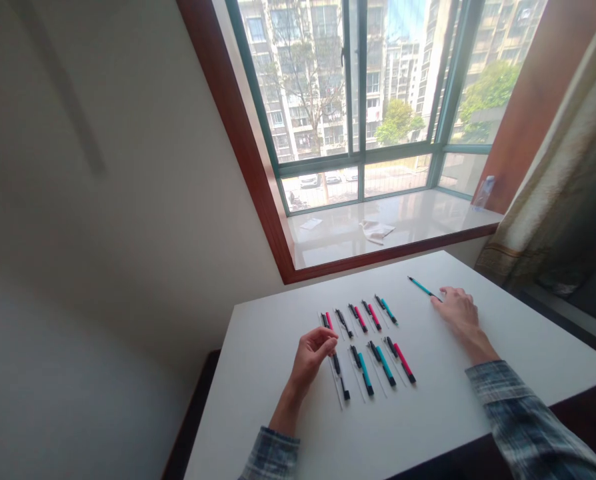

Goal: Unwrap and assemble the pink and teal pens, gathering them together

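On the right side of the white table, my right hand rests with its thumb and fingers at the near end of a slim teal pen. The pen lies along the tabletop, its dark tip pointing away to the left. My left hand hovers over the left end of two rows of pen parts, thumb and fingertips pinched together; whatever they hold, if anything, is too small to make out. Beside it are a pink barrel, partly hidden, and a black pen set. Further right lie teal barrels and a pink barrel.
The back row holds pink barrels, a teal barrel and black parts. Thin white refills lie alongside. Behind the table, a windowsill carries a crumpled white cloth and a clear bottle. A curtain hangs at right.
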`<move>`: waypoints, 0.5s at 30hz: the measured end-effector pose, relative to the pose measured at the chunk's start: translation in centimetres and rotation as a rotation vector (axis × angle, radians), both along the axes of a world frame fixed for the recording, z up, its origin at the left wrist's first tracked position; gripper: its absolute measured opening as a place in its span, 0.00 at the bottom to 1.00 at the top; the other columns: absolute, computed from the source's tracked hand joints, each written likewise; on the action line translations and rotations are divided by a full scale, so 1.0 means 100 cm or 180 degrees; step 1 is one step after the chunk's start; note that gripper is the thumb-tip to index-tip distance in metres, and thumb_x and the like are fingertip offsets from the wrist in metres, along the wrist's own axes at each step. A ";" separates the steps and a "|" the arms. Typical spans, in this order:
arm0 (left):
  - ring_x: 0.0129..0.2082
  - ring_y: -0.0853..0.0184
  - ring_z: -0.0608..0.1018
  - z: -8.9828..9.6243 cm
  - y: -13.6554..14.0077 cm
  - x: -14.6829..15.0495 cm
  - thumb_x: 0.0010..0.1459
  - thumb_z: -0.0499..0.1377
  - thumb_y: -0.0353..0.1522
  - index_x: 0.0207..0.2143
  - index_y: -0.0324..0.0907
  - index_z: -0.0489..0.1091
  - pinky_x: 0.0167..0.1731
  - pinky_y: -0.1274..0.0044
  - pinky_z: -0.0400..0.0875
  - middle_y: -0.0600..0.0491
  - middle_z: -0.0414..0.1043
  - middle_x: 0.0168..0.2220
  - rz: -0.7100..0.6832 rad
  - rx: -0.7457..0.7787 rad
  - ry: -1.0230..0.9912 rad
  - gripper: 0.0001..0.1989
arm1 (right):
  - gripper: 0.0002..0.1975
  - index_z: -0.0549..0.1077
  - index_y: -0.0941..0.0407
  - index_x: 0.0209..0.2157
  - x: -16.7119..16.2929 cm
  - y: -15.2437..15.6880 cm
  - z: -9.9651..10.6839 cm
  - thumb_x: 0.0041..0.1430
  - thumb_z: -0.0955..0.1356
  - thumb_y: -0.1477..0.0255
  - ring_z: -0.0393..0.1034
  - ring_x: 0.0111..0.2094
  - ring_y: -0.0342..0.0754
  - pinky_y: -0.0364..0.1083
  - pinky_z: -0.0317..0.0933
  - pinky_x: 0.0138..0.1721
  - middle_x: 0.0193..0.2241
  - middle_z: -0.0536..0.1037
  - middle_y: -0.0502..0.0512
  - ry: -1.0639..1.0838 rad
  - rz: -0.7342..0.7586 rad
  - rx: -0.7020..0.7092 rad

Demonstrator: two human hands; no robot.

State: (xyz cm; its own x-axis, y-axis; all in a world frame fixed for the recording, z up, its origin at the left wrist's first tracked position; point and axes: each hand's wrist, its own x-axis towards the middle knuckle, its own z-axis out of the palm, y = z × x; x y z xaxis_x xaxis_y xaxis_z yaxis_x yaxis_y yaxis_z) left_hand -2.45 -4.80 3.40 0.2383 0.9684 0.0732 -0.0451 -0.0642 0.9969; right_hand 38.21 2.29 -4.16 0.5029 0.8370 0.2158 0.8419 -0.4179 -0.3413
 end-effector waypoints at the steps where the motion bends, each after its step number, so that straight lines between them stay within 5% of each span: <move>1: 0.25 0.71 0.70 0.000 0.000 -0.001 0.55 0.68 0.38 0.32 0.38 0.77 0.30 0.79 0.66 0.55 0.70 0.24 -0.0014 -0.0010 -0.0011 0.10 | 0.20 0.78 0.58 0.48 0.003 -0.001 -0.004 0.61 0.66 0.61 0.71 0.47 0.64 0.55 0.64 0.44 0.46 0.77 0.68 0.0013 0.0037 -0.0006; 5: 0.25 0.71 0.70 -0.002 0.001 -0.004 0.55 0.68 0.37 0.32 0.38 0.77 0.29 0.79 0.66 0.55 0.70 0.24 -0.0068 -0.0042 -0.0050 0.11 | 0.14 0.80 0.56 0.37 0.003 -0.003 -0.004 0.59 0.66 0.63 0.75 0.39 0.60 0.52 0.65 0.40 0.37 0.80 0.65 0.0231 0.0141 0.0099; 9: 0.25 0.71 0.70 -0.003 0.001 -0.007 0.55 0.68 0.38 0.33 0.38 0.77 0.29 0.78 0.67 0.54 0.71 0.25 0.0015 -0.0018 -0.0037 0.11 | 0.16 0.78 0.55 0.39 -0.015 0.000 0.017 0.59 0.66 0.58 0.77 0.37 0.58 0.52 0.67 0.39 0.36 0.83 0.61 0.1042 0.0337 0.0829; 12: 0.25 0.71 0.70 -0.002 0.001 -0.007 0.55 0.68 0.38 0.37 0.38 0.77 0.28 0.78 0.68 0.54 0.71 0.28 0.0143 0.0050 -0.0049 0.13 | 0.21 0.78 0.56 0.40 -0.050 0.000 0.042 0.57 0.69 0.53 0.78 0.39 0.57 0.51 0.69 0.40 0.38 0.83 0.62 0.1948 0.0953 0.1258; 15: 0.32 0.69 0.75 -0.001 0.000 -0.006 0.57 0.67 0.39 0.49 0.42 0.74 0.33 0.76 0.73 0.50 0.74 0.39 0.0306 0.0175 -0.0025 0.19 | 0.24 0.78 0.58 0.41 -0.103 -0.005 0.065 0.56 0.71 0.51 0.77 0.38 0.55 0.50 0.70 0.39 0.38 0.83 0.62 0.2868 0.1918 0.1092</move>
State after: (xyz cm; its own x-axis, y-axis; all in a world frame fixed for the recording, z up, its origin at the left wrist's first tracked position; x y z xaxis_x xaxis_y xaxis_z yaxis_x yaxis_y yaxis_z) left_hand -3.00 -4.77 3.26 0.1436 0.9813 0.1285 -0.0440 -0.1234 0.9914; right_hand 27.94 1.81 2.31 0.1266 0.9615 0.2437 0.2643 0.2041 -0.9426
